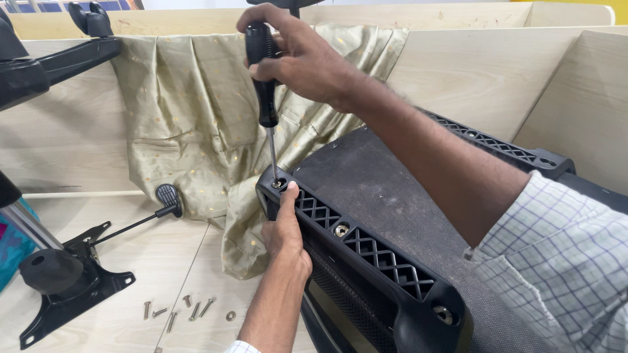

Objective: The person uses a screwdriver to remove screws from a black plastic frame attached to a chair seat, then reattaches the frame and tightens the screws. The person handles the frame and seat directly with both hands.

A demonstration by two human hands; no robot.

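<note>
The right hand is clenched around the black handle of a screwdriver, held upright with its tip set in a screw at the upper corner of a black plastic bracket. This bracket runs along the edge of an upturned chair seat resting on the worktop. The left hand has its grip closed on the bracket just below that screw, thumb beside the screw hole. Left of the bracket, loose screws lie on the worktop near a black metal seat plate with a lever. Behind the bracket, a green-gold cloth hangs over a wooden panel.
</note>
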